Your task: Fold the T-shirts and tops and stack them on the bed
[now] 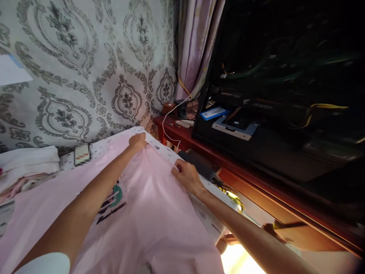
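A pink T-shirt [159, 213] with a dark and green print lies spread over a white patterned ironing board or table cover [134, 131]. At its far edge, my left hand [138, 142] is closed on the fabric, and folds run from that grip. My right hand [188, 177] pinches the shirt's edge farther right, near the side of the white surface. Between the two hands the pink cloth is drawn fairly straight. The lower part of the shirt hangs toward me, and its near end runs out of view.
Folded white cloths [31, 163] lie at the left, with a small blurred-out object [82, 153] beside them. On the right stands a red-brown desk [256, 175] bearing a large open black case [285, 76]. A white cable [165, 121] hangs near the curtain [194, 42].
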The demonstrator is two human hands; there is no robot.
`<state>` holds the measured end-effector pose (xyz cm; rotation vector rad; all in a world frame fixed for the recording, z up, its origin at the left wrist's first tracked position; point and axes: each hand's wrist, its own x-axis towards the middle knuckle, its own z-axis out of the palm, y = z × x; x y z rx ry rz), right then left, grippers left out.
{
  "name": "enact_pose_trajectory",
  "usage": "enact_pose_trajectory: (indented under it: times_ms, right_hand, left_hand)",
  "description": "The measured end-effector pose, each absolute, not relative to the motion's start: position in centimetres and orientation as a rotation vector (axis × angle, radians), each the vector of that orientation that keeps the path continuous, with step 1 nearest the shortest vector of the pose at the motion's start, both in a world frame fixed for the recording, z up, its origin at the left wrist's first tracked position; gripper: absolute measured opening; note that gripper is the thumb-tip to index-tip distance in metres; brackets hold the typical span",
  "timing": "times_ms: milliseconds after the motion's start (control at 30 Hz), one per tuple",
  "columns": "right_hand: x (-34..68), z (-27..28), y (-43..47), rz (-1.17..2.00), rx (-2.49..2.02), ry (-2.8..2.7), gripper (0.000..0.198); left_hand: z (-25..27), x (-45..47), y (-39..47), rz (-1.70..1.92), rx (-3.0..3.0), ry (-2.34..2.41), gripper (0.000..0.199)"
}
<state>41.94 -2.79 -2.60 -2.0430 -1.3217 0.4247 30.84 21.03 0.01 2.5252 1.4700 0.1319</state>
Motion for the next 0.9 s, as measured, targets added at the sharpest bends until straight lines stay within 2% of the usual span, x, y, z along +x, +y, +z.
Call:
enact_pose_trajectory:
  times_ms: [133,367,500,567,633,767,900]
  right_hand:
    - [42.4,-3.3,-2.9,0.456,-2.050,-1.301,0.014]
    - [42.6,-3.7,-2.8,0.443,-2.077,-1.351,0.011]
    - [42.9,-3.6,-3.1,0.460,-2.097,-1.382,0.018]
    - [42.9,-3.4,-2.8,0.393,-2.113,-1.403,0.029]
    - [42.6,-3.0,-1.8,0.276,-2.072,-1.495,0.030]
    - [41.0,-2.1,2.7,0.137,-1.827,-1.831,0.028]
    - [39.7,-2.7,7.3,0.104,-1.783,-2.038,0.029]
  left_hand:
    - [-1.3,32.5,22.0,0.140,2.205,1.444,0.013]
    - [-2.4,30.7,22.1,0.426,1.960,1.107,0.035]
    - [-2.2,27.8,22.4,0.539,2.029,1.019,0.031]
    - [-2.5,26.3,22.7,0.560,2.114,1.055,0.027]
    - [-3.0,24.8,23.0,0.569,2.229,1.118,0.024]
    - [-3.6,23.0,24.3,0.539,2.461,1.254,0.030]
    - [-3.7,23.6,26.6,0.442,2.624,1.347,0.040]
